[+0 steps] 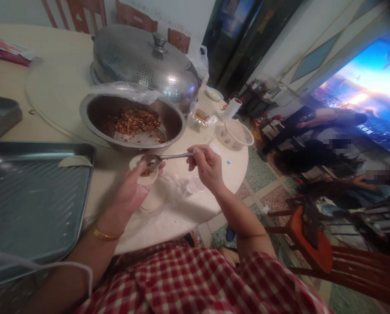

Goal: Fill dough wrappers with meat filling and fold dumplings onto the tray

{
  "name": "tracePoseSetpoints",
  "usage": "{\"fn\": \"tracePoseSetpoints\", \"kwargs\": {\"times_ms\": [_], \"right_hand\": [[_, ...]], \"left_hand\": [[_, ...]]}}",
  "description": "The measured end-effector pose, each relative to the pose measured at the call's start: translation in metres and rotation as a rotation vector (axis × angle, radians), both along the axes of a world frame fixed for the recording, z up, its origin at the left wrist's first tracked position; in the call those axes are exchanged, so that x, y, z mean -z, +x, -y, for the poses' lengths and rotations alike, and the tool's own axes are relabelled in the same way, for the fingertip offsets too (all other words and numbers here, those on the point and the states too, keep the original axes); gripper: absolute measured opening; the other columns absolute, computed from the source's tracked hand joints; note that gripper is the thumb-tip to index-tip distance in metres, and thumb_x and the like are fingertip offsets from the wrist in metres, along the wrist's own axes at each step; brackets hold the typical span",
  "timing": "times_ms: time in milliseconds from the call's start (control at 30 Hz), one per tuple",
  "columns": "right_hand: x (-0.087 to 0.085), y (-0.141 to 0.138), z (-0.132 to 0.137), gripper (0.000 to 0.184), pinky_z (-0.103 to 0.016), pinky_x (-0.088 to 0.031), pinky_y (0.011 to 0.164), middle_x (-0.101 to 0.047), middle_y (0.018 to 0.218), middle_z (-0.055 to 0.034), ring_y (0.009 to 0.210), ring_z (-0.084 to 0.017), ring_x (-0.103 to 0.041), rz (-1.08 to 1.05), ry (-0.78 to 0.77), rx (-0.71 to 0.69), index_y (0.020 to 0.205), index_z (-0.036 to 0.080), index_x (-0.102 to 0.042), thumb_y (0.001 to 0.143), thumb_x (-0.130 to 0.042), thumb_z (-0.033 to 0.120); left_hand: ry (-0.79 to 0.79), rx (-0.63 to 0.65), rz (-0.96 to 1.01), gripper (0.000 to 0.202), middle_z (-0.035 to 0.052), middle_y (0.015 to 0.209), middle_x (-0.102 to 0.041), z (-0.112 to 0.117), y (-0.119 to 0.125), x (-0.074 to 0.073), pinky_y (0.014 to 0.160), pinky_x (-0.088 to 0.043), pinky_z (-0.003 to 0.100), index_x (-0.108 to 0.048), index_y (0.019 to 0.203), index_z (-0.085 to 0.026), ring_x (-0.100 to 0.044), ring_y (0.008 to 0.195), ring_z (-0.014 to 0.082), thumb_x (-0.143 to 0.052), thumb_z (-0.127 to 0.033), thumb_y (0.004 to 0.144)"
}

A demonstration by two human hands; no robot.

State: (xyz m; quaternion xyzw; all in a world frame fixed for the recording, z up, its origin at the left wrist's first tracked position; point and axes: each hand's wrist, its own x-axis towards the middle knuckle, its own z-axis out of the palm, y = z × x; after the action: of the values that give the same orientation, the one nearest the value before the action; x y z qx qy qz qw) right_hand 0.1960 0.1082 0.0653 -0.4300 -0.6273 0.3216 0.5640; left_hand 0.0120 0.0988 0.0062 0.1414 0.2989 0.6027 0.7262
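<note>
My left hand (132,187) holds a round white dumpling wrapper (145,179) that has a little chopped filling on it. In my right hand (207,168) is a metal spoon (175,155), gripped by the handle, its bowl over the wrapper. Just beyond both hands stands a wide steel bowl (97,135) with a heap of chopped reddish-brown filling (136,121) inside. More pale round wrappers (154,198) lie on the table below my hands, partly hidden by my left hand. One folded dumpling (75,161) rests in the grey metal tray (38,209) at the left.
Behind the bowl sits a large domed steel lid (126,54). A white plastic basket (237,133), a foil-wrapped item (200,117) and a white roll (232,108) stand on the table's right. A wooden chair (313,240) is at right; people sit further back.
</note>
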Motion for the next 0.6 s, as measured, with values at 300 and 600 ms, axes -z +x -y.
{"fn": "tracePoseSetpoints", "kwargs": {"times_ms": [300,600], "right_hand": [[-0.009,0.004,0.006,0.03,-0.019,-0.051,0.048,-0.067,0.064,0.0043,0.049,-0.007,-0.059,0.096,0.26,0.041,0.093,0.022,-0.067,0.099,-0.053,0.048],[-0.017,0.011,0.015,0.019,-0.021,-0.055,0.056,-0.071,0.075,0.0024,0.06,-0.008,-0.065,0.295,0.449,-0.05,0.1,0.025,-0.07,0.103,-0.052,0.03]], "left_hand": [[-0.094,-0.014,0.124,0.04,0.0101,0.108,-0.079,0.003,-0.004,-0.018,0.084,-0.064,0.037,-0.072,0.103,-0.018,-0.074,0.101,0.025,-0.038,-0.04,0.102],[-0.126,0.025,0.143,0.055,0.0189,0.108,-0.077,0.007,-0.007,-0.02,0.078,-0.063,0.036,-0.069,0.114,-0.008,-0.075,0.097,0.0297,-0.034,-0.049,0.102]]}}
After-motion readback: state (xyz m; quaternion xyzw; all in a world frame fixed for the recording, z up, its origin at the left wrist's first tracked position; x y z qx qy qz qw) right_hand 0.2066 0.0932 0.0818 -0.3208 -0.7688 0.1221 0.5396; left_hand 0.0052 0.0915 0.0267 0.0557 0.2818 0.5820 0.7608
